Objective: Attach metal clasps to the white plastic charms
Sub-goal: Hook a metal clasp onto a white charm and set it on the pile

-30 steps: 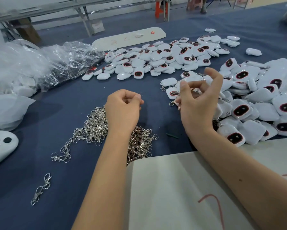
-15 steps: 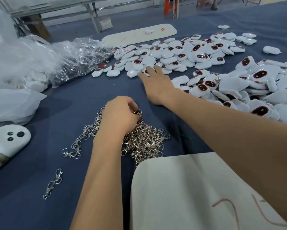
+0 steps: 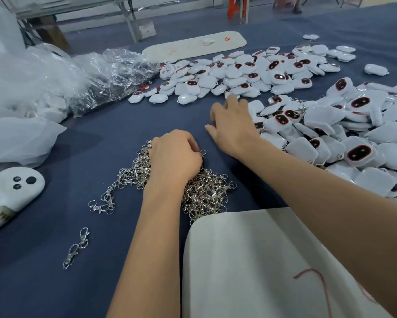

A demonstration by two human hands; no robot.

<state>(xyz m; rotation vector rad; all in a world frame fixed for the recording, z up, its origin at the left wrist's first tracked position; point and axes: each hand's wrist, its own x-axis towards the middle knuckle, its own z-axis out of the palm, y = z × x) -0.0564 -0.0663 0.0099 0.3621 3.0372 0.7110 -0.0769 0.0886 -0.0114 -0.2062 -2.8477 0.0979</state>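
Note:
A heap of silver metal clasps [image 3: 206, 191] lies on the blue cloth in front of me. My left hand [image 3: 174, 157] rests on that heap, curled into a fist, and a clasp ring [image 3: 202, 152] pokes out at its fingertips. White plastic charms with dark red-rimmed faces form a far pile [image 3: 239, 74] and a larger pile on the right [image 3: 353, 134]. My right hand [image 3: 232, 122] lies palm down with fingers spread between the two piles, at the edge of the right one. Whatever is under its palm is hidden.
Crumpled clear plastic bags [image 3: 105, 72] and a white bag [image 3: 16, 138] fill the left side. A white ghost-shaped board [image 3: 16, 184] lies at the left edge. A white sheet [image 3: 250, 260] is under my right forearm, and a long white board [image 3: 193, 47] lies at the back. Loose clasps [image 3: 78, 246] lie near left.
My right hand left the right charm pile, where it was raised with curled fingers, and reached forward to lie flat. My left fist dropped onto the clasp heap.

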